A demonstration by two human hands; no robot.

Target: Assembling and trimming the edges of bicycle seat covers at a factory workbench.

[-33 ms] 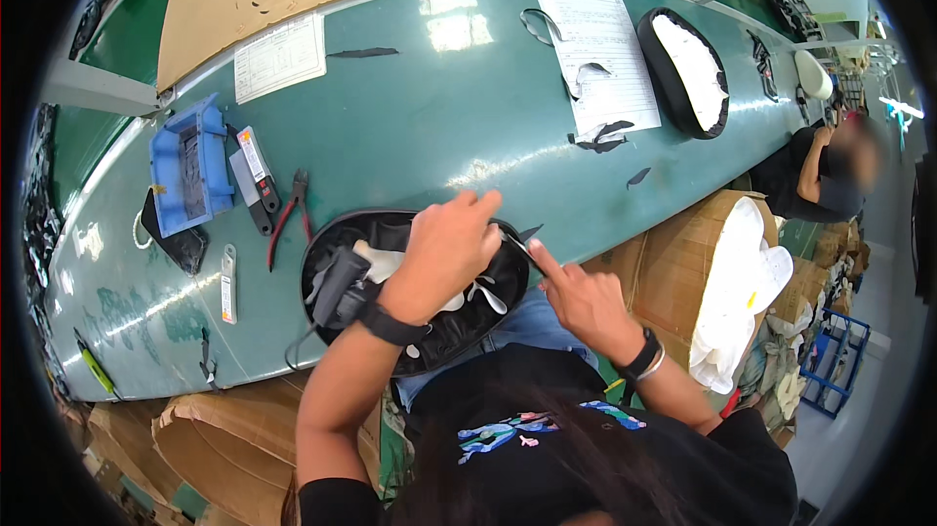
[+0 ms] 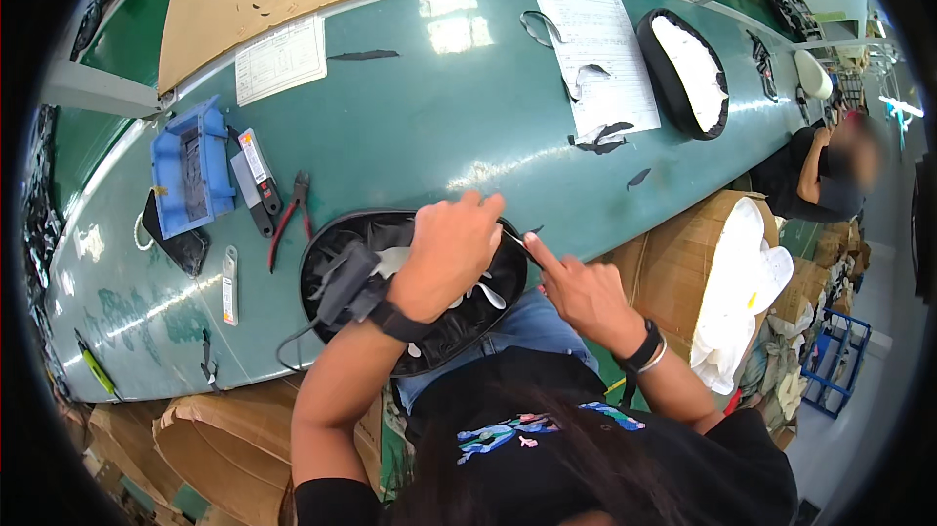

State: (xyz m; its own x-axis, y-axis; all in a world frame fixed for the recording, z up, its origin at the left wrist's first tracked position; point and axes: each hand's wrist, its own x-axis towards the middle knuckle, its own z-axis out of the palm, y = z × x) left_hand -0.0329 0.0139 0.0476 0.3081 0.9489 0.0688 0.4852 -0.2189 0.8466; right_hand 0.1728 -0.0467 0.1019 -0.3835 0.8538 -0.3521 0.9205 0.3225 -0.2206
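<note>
Left hand (image 2: pixel 451 253) lies knuckles-up over the black seat cover (image 2: pixel 337 258) at the green table's (image 2: pixel 439 126) near edge, fingers curled gripping its rim. Right hand (image 2: pixel 578 287), just beside, extends its forefinger, pressing a thin black strip (image 2: pixel 522 245).

The left hand (image 2: pixel 451 251) sat at mid-frame, knuckles up and fingers curled downward, its forearm rising from the lower left with a dark band at the wrist. The right hand (image 2: pixel 578 287) lay just right of it, index finger extended toward the upper left.
</note>
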